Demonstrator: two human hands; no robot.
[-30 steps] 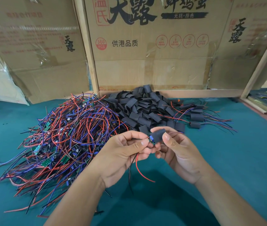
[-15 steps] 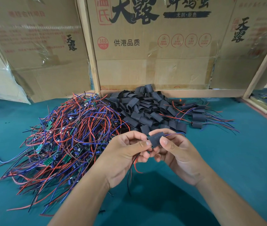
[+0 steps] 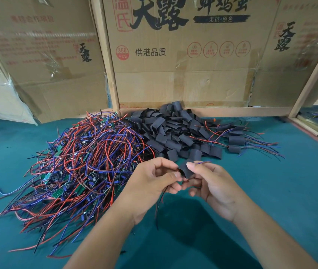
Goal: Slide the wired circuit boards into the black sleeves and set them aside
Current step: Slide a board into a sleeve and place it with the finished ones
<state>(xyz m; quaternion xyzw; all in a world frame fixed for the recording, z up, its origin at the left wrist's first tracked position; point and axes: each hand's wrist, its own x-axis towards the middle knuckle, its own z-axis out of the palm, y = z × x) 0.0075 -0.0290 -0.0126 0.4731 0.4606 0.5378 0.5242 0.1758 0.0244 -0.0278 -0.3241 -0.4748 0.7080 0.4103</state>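
Item: black sleeve [image 3: 185,169], held above the green table [image 3: 290,191], between both hands and in front of the person. Its long axis ran roughly from left hand to right hand, tilted a little up toward the right. Thin blue and red wire ends [image 3: 202,162] showed at the sleeve's right mouth; darker wire tails [image 3: 159,206] hung down from its left side, below the left hand. The circuit board itself was hidden, judged to be mostly inside the sleeve.

Left hand [image 3: 154,183]: fingers curled, thumb and forefinger pinched together at the sleeve's left end, on the trailing wires or the board's edge; which of the two could not be told.

Right hand [image 3: 212,183]: thumb [image 3: 190,165] pressed on top of the sleeve, other fingers curled beneath, pinching it. This hand was the nearer to the set-aside spot.

Stock: tangled pile of wired boards [image 3: 80,164] to the left; heap of empty sleeves [image 3: 173,131] behind the hands; finished sleeved pieces [image 3: 235,140] lying to the right of that heap, well apart from the hands.

Judgement: seating nearly done; the next move would carry the piece rightward and away to the finished group.
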